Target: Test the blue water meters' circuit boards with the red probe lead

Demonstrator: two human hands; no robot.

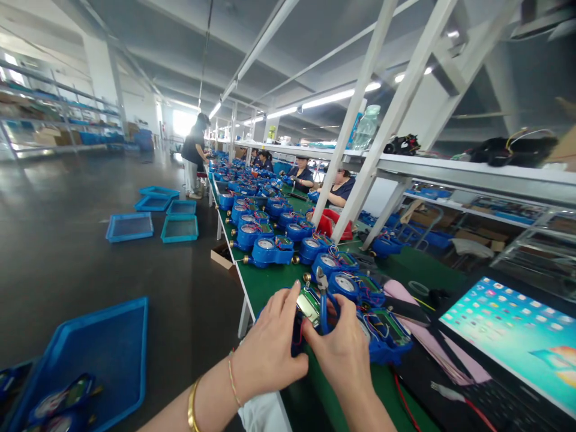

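Note:
My left hand point(272, 336) is wrapped around the near side of a blue water meter, most of whose body my hands hide. Its small display board point(308, 307) shows between my two hands, with a red wire below it. My right hand point(344, 345) holds blue-handled diagonal cutters point(323, 303), their metal jaws pointing up and away from me. The right thumb rests by the edge of the display board. Just beyond my hands stand more blue water meters point(344, 285) with round dials and loose coloured wires.
Rows of meters run along the green bench point(261, 282). On the right are a laptop point(517, 336), a pink cloth point(405, 294) and a cable. White posts point(355, 138) hold an overhead shelf. Blue trays point(99, 354) lie at left. Co-workers point(302, 174) sit across the bench.

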